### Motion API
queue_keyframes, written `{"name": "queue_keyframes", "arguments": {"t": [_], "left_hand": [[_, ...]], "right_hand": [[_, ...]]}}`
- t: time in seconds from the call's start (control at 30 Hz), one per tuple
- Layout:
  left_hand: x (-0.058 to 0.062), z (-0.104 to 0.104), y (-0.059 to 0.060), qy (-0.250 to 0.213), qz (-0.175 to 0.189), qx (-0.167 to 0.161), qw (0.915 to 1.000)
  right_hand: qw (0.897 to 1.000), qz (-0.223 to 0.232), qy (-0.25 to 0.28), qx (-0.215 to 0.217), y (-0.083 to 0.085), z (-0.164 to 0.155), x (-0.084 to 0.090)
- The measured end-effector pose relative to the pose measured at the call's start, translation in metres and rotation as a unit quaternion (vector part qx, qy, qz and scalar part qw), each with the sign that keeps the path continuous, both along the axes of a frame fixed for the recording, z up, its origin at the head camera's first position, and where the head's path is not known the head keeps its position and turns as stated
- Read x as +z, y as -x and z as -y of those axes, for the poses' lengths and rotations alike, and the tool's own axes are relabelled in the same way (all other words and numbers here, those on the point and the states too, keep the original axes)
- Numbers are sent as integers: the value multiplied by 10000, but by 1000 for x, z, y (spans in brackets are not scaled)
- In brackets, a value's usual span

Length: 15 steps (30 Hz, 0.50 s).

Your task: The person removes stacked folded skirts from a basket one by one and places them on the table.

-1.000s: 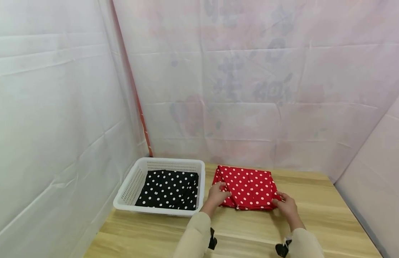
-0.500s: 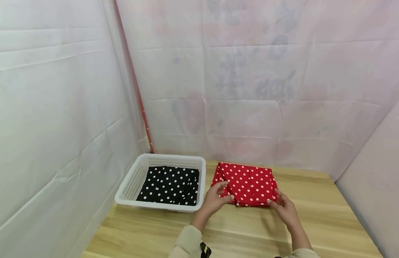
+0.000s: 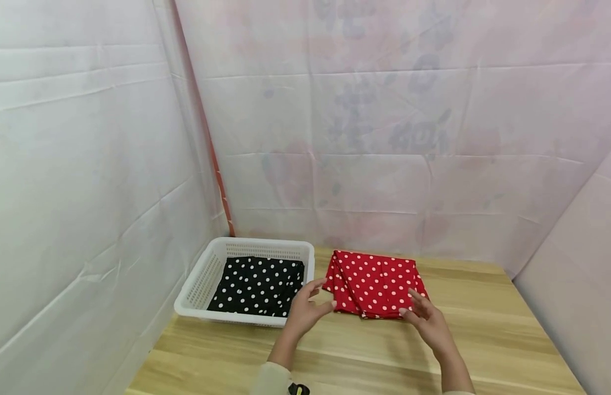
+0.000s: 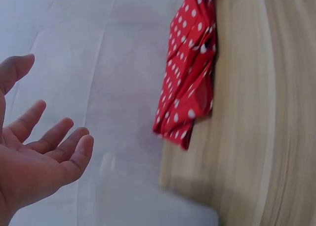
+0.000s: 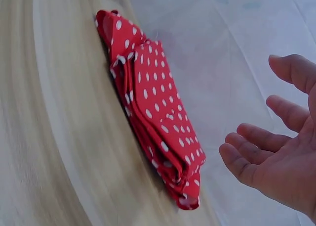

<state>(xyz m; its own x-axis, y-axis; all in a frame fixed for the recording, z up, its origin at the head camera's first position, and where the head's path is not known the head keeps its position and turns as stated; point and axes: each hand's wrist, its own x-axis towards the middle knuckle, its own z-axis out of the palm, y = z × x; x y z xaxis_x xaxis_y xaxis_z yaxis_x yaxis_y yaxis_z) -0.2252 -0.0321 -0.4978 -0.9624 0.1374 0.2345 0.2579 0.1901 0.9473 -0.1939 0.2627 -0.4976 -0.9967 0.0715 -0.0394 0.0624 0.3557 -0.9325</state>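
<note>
A folded red cloth with white polka dots (image 3: 376, 282) lies on the wooden table, its layered edges showing in the right wrist view. My left hand (image 3: 304, 311) is raised between this cloth and the basket, fingers spread and relaxed, holding nothing. By the cloth's front right corner is my right hand (image 3: 427, 323), its fingers loosely bent and nothing between them. Both wrist views show a gap between each palm and the red cloth (image 4: 185, 67). Inside the white plastic basket (image 3: 196, 314) lies a black cloth with white dots (image 3: 258, 285).
The wooden table (image 3: 364, 362) meets a pale sheet hung as a back wall (image 3: 364, 181). More white sheeting (image 3: 88, 219) rises at the left, close to the basket, and another sheet stands at the right.
Both hands have let go of the red cloth and drawn back toward me, the left one moving left to the basket's edge. The red cloth stays in place.
</note>
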Motion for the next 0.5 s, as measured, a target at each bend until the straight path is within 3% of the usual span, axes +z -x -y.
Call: {"name": "queue_keyframes", "arguments": {"t": [0.17, 0.5], "left_hand": [[0, 22, -1, -339, -59, -3, 9994], [0, 59, -3, -361, 133, 184, 9991]], "right_hand": [[9997, -192, 127, 111, 1, 12, 1], [9957, -479, 544, 574, 7, 47, 2]]}}
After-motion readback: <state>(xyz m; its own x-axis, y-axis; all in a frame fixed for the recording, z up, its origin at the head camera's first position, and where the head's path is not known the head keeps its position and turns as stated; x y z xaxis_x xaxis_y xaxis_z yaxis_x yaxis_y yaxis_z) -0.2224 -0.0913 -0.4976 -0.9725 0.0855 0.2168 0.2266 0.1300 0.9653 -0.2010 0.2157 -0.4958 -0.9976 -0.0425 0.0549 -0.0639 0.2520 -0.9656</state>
